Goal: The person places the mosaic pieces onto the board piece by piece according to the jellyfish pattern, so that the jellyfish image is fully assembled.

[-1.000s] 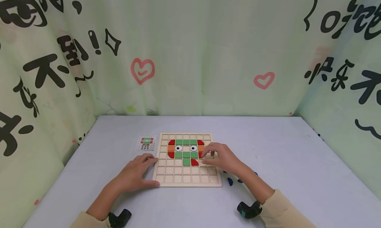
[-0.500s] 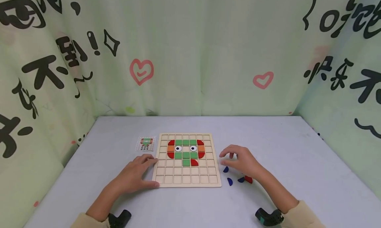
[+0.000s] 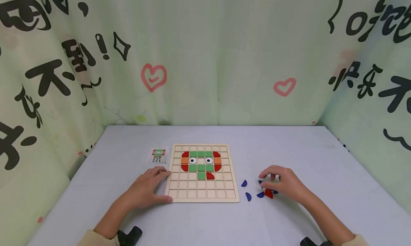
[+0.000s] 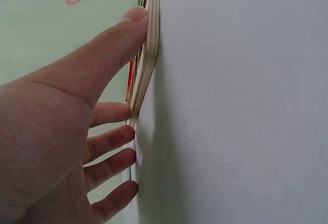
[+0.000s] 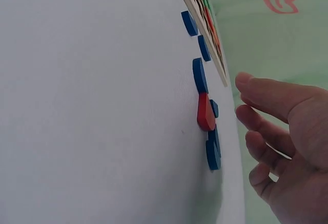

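Note:
A wooden grid board (image 3: 192,193) lies on the table, with green, red and orange tiles and two eye tiles set in its upper part. My left hand (image 3: 144,189) rests at its left edge; in the left wrist view the thumb (image 4: 136,16) touches the near corner. Right of the board, my right hand (image 3: 285,182) hovers over loose pieces, fingers loosely bent and thumb apart from them, holding nothing. Below the fingertips lies a red piece (image 3: 268,193) among several blue rounded pieces (image 5: 200,75). The hand partly hides some of these in the head view.
A small picture card (image 3: 157,155) showing a green and red figure lies left of the board. The white table (image 3: 289,142) ends at a printed curtain (image 3: 218,60). One blue piece (image 3: 248,196) sits near the board's lower right corner.
My right hand has moved right, from the board's right side to above the loose pieces. A red corner tile and the pieces it had covered now show. The left hand stays in place.

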A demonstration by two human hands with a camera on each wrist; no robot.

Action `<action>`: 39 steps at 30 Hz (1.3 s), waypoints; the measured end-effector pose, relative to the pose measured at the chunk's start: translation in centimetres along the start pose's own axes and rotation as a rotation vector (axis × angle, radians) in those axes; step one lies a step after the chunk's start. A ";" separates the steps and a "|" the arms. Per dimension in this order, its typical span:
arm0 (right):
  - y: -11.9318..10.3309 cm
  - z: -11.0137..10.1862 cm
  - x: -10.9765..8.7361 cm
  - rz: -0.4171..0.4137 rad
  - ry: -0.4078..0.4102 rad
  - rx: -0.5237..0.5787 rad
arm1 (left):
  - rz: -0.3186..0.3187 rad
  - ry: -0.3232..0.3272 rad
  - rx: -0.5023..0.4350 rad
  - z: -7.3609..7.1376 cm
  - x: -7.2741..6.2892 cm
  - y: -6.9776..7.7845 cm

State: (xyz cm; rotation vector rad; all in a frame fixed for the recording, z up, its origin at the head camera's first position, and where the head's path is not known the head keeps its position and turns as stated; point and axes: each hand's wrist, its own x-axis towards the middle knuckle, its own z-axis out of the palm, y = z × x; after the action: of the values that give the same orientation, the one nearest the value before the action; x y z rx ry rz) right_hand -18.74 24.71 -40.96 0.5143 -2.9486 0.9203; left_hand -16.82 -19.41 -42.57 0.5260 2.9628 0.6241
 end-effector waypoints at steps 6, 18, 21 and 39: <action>0.9 -0.5 -1.1 -0.043 -0.036 0.015 | 0.019 0.011 0.010 -0.1 0.0 -0.1; 2.1 -1.3 -1.8 -0.079 -0.188 -0.001 | 0.038 0.024 0.012 -0.1 -0.2 -0.2; 2.3 -1.1 -1.8 -0.094 -0.178 -0.004 | 0.029 0.016 0.012 -0.1 -0.1 -0.2; 0.1 0.9 -0.2 0.009 -0.108 -0.082 | 0.001 -0.004 0.014 -0.2 -0.1 0.0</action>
State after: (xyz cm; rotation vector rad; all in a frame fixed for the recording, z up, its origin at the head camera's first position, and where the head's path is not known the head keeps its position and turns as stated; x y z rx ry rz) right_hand -18.55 24.36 -41.73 0.5643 -3.0716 0.7925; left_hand -16.77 -19.48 -42.42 0.5296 2.9649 0.6022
